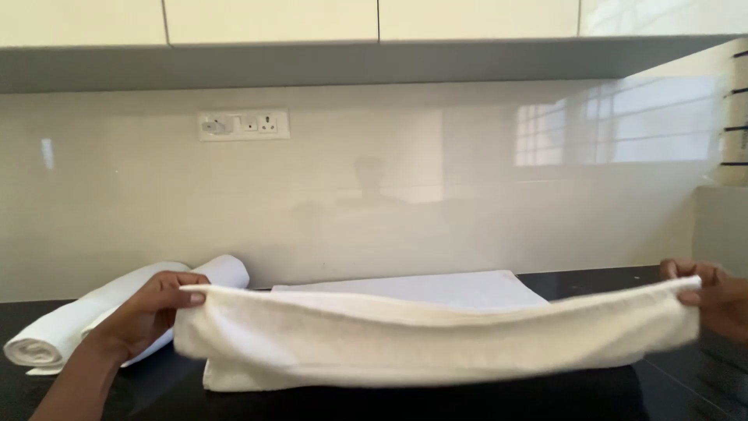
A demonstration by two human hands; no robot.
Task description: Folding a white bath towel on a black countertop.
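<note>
A white towel (421,335) is stretched wide across the view, folded lengthwise and lifted a little above the black counter (600,282). My left hand (148,312) pinches its left end between thumb and fingers. My right hand (713,296) grips the right end at the frame's edge. The towel's middle sags and its lower fold rests on the counter. Behind it lies a flat folded white cloth (436,288).
Two rolled white towels (86,312) lie side by side at the back left, just behind my left hand. A glossy cream backsplash with a white socket plate (243,125) rises behind the counter, with cabinets overhead.
</note>
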